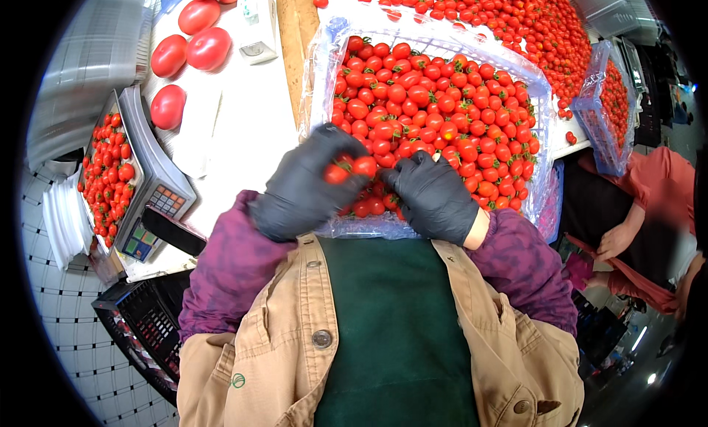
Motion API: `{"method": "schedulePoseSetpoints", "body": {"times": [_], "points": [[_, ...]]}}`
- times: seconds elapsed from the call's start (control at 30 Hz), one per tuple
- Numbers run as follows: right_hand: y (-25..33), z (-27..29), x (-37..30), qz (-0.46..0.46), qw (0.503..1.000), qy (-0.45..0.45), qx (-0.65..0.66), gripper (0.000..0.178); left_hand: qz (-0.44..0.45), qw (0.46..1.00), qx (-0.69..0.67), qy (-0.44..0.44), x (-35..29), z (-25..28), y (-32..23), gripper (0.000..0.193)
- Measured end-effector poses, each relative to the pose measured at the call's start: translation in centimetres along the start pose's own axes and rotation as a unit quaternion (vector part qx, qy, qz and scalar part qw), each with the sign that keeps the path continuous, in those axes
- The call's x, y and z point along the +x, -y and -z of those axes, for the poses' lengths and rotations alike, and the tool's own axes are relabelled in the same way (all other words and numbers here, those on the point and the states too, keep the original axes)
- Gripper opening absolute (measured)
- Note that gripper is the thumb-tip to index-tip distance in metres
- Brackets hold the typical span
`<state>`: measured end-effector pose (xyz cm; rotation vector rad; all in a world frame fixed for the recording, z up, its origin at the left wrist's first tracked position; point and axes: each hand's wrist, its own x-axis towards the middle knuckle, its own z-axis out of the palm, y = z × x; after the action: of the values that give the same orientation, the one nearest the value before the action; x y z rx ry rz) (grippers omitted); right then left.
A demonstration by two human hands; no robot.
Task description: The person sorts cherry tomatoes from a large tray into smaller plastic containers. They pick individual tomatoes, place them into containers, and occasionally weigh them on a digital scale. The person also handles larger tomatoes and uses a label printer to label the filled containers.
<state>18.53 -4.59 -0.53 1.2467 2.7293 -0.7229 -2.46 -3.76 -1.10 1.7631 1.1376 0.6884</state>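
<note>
A pale plastic crate (543,106), lined with clear film, stands in front of me and is full of red cherry tomatoes (442,102). Over its near left corner, my left hand (306,180) in a black glove curls around a few cherry tomatoes, which show between thumb and fingers. My right hand (435,195), also gloved in black, rests on the tomatoes at the crate's near side. Its fingers are bent inward and closed; whatever they grip is hidden.
On the left, a scale (158,180) carries a tray of cherry tomatoes (110,172), with a phone (173,231) beside it. Large tomatoes (209,49) lie farther back, near stacked clear containers (85,80). Loose cherry tomatoes (509,21) cover the far table. Another person (660,184) is at right.
</note>
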Motion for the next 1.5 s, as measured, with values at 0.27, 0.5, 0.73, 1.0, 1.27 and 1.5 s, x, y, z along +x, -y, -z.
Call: {"method": "schedulePoseSetpoints", "body": {"times": [0.27, 0.5, 0.73, 1.0, 1.27, 1.5], "points": [[-1.1, 0.3, 0.8, 0.06, 0.997, 0.041, 0.016, 0.036, 0.236, 0.735, -0.635, -0.028, -1.3, 0.5, 1.2, 0.035], [-1.1, -0.7, 1.1, 0.049, 0.997, 0.01, -0.052, 0.027, 0.302, 0.69, -0.657, 0.001, -0.5, -0.5, 0.4, 0.04], [-0.8, 2.6, 0.6, -0.121, 0.955, -0.054, 0.264, 0.021, 0.264, 0.753, -0.602, -0.033, -1.1, -1.7, 0.2, 0.024], [-1.1, 2.5, 0.8, -0.019, 0.929, -0.179, 0.323, 0.023, 0.308, 0.711, -0.629, 0.057, -0.3, -1.6, -1.1, 0.031], [-0.7, 2.2, -0.2, 0.032, 0.993, -0.07, 0.086, 0.026, 0.165, 0.734, -0.659, 0.016, -0.7, -0.3, 0.1, 0.037], [-0.1, 0.0, 0.8, 0.062, 0.997, 0.047, -0.029, 0.018, 0.14, 0.592, -0.792, 0.052, -0.2, 0.6, -0.4, 0.059]]}}
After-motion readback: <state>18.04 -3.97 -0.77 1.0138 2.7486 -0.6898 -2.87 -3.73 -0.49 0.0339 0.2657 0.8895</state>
